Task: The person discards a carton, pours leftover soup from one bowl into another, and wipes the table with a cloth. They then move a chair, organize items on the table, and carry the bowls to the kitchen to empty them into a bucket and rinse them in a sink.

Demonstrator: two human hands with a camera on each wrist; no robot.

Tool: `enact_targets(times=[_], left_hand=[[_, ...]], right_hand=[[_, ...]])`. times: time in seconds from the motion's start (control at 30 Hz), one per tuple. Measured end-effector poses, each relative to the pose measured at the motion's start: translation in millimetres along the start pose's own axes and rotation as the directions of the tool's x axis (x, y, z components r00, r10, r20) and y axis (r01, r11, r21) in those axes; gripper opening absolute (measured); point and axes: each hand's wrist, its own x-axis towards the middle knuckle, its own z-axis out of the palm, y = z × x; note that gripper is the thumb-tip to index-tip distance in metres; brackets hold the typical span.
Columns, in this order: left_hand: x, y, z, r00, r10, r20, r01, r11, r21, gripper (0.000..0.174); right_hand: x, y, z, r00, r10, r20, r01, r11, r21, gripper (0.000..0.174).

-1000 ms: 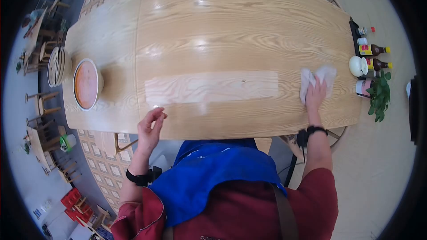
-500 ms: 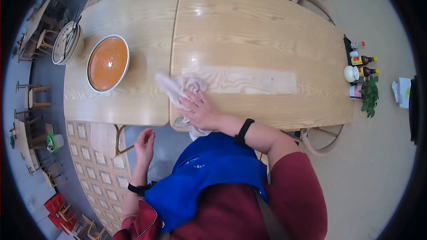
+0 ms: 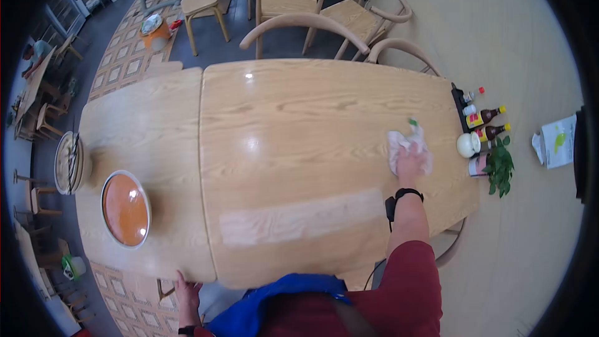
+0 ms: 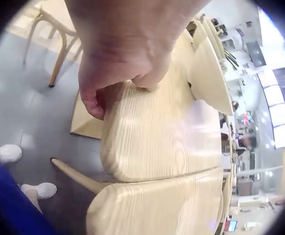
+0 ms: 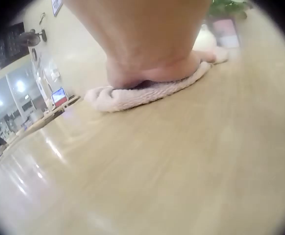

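On the right part of the wooden table point(image 3: 281, 118), my right hand point(image 3: 410, 165) presses a pale cloth point(image 3: 394, 146) against the top, its fingers spread and blurred. Seen from the right wrist, the cloth point(image 5: 127, 99) lies bunched beneath the palm. My left hand point(image 3: 187, 296) is at the near edge of the left table section. There, in the left wrist view, the left hand point(image 4: 123, 54) grips the table edge, one part over the top and a digit curled down beside it.
A white-rimmed bowl point(image 3: 149, 215) with a glossy orange inside stands on the left, near stacked bowls point(image 3: 86, 165) with chopsticks. Sauce bottles point(image 3: 483, 117), a white round jar point(image 3: 466, 145) and a potted plant point(image 3: 499, 165) line the right end. Chairs point(image 3: 306, 22) stand beyond the far edge.
My right hand swept the cloth left to the table seam, then back to the right and farther from my body. My left hand came down to the table's edge. The head view tilted up.
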Motion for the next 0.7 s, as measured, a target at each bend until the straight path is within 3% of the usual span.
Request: enact_targets(times=[0.03, 0.1, 0.17, 0.2, 0.23, 0.27, 0.3, 0.37, 0.43, 0.5, 0.6, 0.7], left_hand=[[8.6, -0.4, 4.6, 1.0, -0.004, -0.023, 0.003, 0.998, -0.057, 0.063], [19.1, -2.8, 6.8, 1.0, -0.032, -0.002, 0.031, 0.999, -0.017, 0.066], [-9.7, 10.6, 26.2, 0.998, 0.037, -0.046, -0.034, 0.997, 0.072, 0.057], [2.9, 2.5, 10.3, 0.998, -0.032, -0.045, 0.037, 0.995, 0.094, 0.052], [-2.7, -4.1, 0.0, 0.992, 0.121, 0.02, -0.118, 0.904, 0.411, 0.051], [-8.4, -3.4, -4.5, 0.968, 0.222, 0.115, -0.24, 0.694, 0.679, 0.05], [-5.7, -4.2, 0.6, 0.983, -0.046, -0.176, 0.074, 0.985, 0.154, 0.051], [-8.5, 4.6, 4.3, 0.989, -0.045, -0.139, 0.07, 0.981, 0.182, 0.05], [-10.2, 10.5, 15.5, 0.991, -0.019, -0.132, 0.039, 0.988, 0.151, 0.05], [-15.5, 13.6, 21.8, 0.996, 0.02, -0.09, -0.007, 0.989, 0.145, 0.05], [-7.8, 2.7, 12.1, 0.998, 0.03, -0.062, -0.022, 0.991, 0.135, 0.051], [-16.3, 20.9, 10.9, 0.999, 0.033, -0.008, -0.031, 0.991, 0.131, 0.051]], right_hand=[[16.4, -9.6, -4.8, 1.0, 0.003, -0.009, -0.003, 1.0, -0.003, 0.059], [45.5, -39.9, -11.7, 0.945, 0.317, 0.08, -0.319, 0.948, 0.013, 0.063], [78.7, -70.0, 5.3, 0.964, 0.253, 0.076, -0.253, 0.967, -0.019, 0.062], [91.5, -92.9, 13.7, 0.992, 0.123, 0.038, -0.123, 0.992, -0.016, 0.061], [94.6, -128.5, 26.9, 0.999, -0.036, 0.021, 0.036, 0.999, -0.005, 0.061], [88.5, -170.9, 28.9, 0.978, -0.207, 0.037, 0.207, 0.978, 0.0, 0.059], [80.9, -210.0, 30.0, 0.934, -0.356, 0.039, 0.356, 0.934, 0.017, 0.057], [70.2, -281.5, 70.2, 0.718, -0.694, -0.055, 0.696, 0.712, 0.091, 0.052], [-1.9, -352.6, 61.3, 0.539, -0.836, -0.101, 0.842, 0.533, 0.084, 0.047], [-86.3, -399.4, 48.1, 0.328, -0.924, -0.195, 0.937, 0.292, 0.191, 0.047], [-205.8, -431.8, 5.4, 0.204, -0.959, -0.197, 0.954, 0.15, 0.26, 0.044], [-290.3, -427.6, -7.1, 0.142, -0.965, -0.221, 0.951, 0.071, 0.301, 0.042]])
